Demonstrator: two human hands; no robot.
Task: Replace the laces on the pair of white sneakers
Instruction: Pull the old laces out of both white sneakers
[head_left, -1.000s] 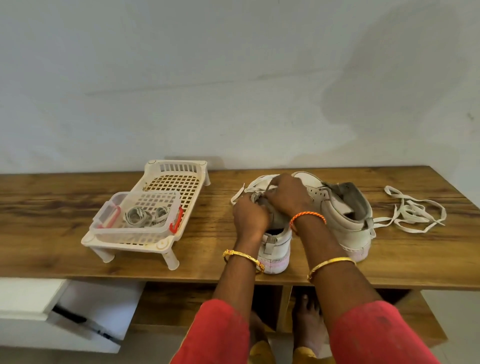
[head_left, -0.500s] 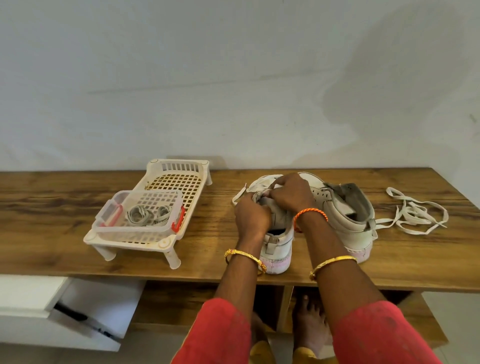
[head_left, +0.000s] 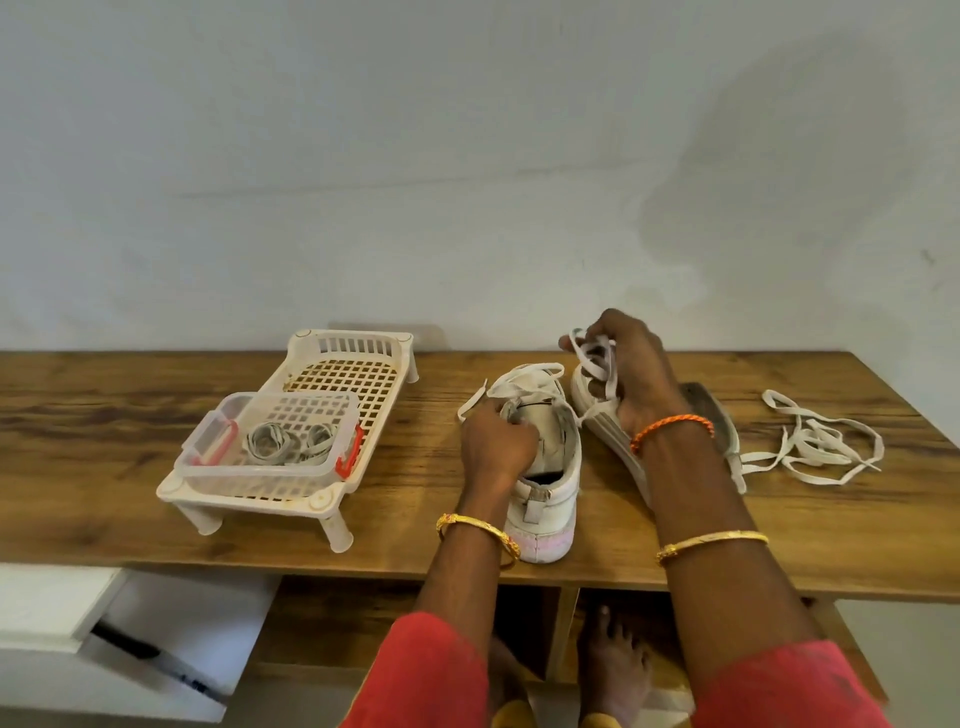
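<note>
While the wooden table (head_left: 156, 415) supports both white sneakers, the left hand (head_left: 496, 447) grips the nearer sneaker (head_left: 545, 467) at its tongue. Just right, the second sneaker (head_left: 608, 431) lies tilted under the right hand (head_left: 634, 374), which clutches a bunched white lace (head_left: 592, 356) above it.

Two sneakers (head_left: 545, 457) (head_left: 613, 436), two baskets (head_left: 358, 353) (head_left: 270, 467), perhaps three loose laces (head_left: 815, 441).

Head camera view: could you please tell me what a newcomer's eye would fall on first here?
Mid-table, the right hand holds up a bunch of white lace while the left hand grips the near sneaker. A loose lace lies far right; a white basket stands left.
</note>
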